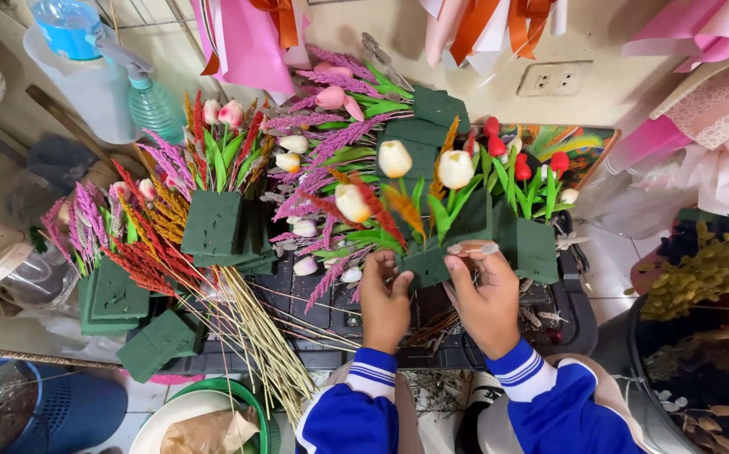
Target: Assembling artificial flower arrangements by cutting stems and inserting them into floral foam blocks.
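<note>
My left hand (384, 300) and my right hand (484, 296) both hold a dark green floral foam block (426, 264) on a black crate (559, 313). Cream and pink artificial tulips (395, 158), orange and red dried spikes and purple sprigs stand stuck in the block. The left fingers press the block's left side. The right thumb and fingers pinch its top edge, where long decorated nails show. Blue sleeves with white stripes cover both wrists.
More foam blocks with flowers (211, 223) stand at left, plus bare blocks (156, 343). Loose straw stems (257, 336) lie across the crate. A spray bottle (147, 94) stands at the back left. A bin of dried foliage (701, 336) is at right, a green bowl (213, 420) below.
</note>
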